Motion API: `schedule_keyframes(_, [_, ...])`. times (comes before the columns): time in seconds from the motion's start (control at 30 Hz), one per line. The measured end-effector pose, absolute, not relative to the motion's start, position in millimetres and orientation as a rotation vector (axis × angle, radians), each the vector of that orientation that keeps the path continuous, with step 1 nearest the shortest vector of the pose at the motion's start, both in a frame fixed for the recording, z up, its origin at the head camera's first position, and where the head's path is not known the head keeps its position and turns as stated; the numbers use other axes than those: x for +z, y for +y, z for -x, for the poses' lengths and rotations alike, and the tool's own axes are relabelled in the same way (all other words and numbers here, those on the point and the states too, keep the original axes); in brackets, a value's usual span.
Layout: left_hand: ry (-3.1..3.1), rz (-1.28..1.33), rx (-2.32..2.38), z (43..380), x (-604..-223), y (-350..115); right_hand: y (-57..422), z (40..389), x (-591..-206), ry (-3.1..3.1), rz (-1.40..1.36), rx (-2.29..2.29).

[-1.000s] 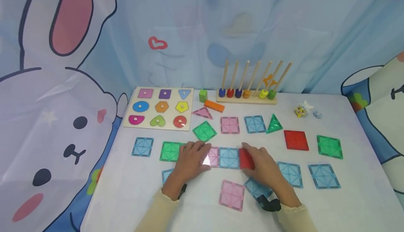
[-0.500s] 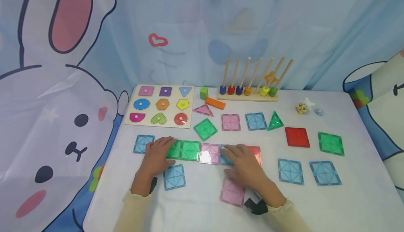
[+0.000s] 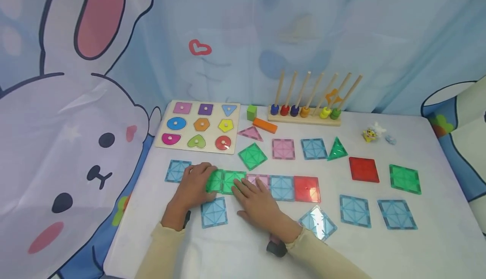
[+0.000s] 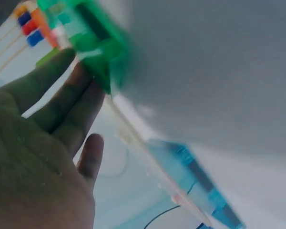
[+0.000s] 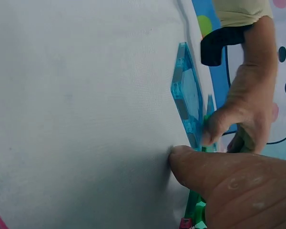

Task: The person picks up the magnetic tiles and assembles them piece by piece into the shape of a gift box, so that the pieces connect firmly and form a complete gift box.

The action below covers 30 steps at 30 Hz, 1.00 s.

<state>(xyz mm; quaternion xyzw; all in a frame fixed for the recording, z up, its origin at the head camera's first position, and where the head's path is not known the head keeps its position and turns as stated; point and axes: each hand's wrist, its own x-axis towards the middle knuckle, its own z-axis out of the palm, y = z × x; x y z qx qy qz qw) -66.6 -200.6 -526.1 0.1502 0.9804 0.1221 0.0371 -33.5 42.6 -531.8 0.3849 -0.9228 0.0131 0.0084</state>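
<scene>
A row of flat square magnetic tiles lies mid-table. From the left come a green tile, another green tile, a pink tile, a blue tile and a red tile. My left hand holds the row's left end, thumb at the near edge of the first green tile and fingers at its far side. Its fingertips meet green plastic in the left wrist view. My right hand lies with extended fingers over the second green and pink tiles, partly hiding the pink one.
Loose tiles surround the row, including a blue tile near my left wrist and a tilted blue tile by my right sleeve. Behind stand a shape puzzle board, a peg counting stand and an orange block.
Both hands moved left along the row. My left hand went from the pink tile to the left end; my right hand left the red tile for the second green and pink ones.
</scene>
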Motion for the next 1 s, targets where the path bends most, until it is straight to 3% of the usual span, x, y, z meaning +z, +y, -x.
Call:
schedule_keyframes(0.33, [3.179,-0.33,0.403,58.5,-504.6,-197.8,53.2,37.3,-529.4,-2.919,-1.227,0.309])
schedule_keyframes(0.47, [3.12,-0.509,0.463,30.4,-498.6,-171.7,86.4,22.4,-519.6,-2.917,-1.009,0.515])
schedule_keyframes(0.67, [2.957,-0.773,0.51,-5.2,-518.3,-132.5,139.6,-19.0,-510.2,-2.917,-0.65,0.691])
schedule_keyframes(1.0, [2.959,-0.811,0.401,-11.7,-533.6,-114.7,153.0,-47.4,-511.8,-2.981,-0.439,0.781])
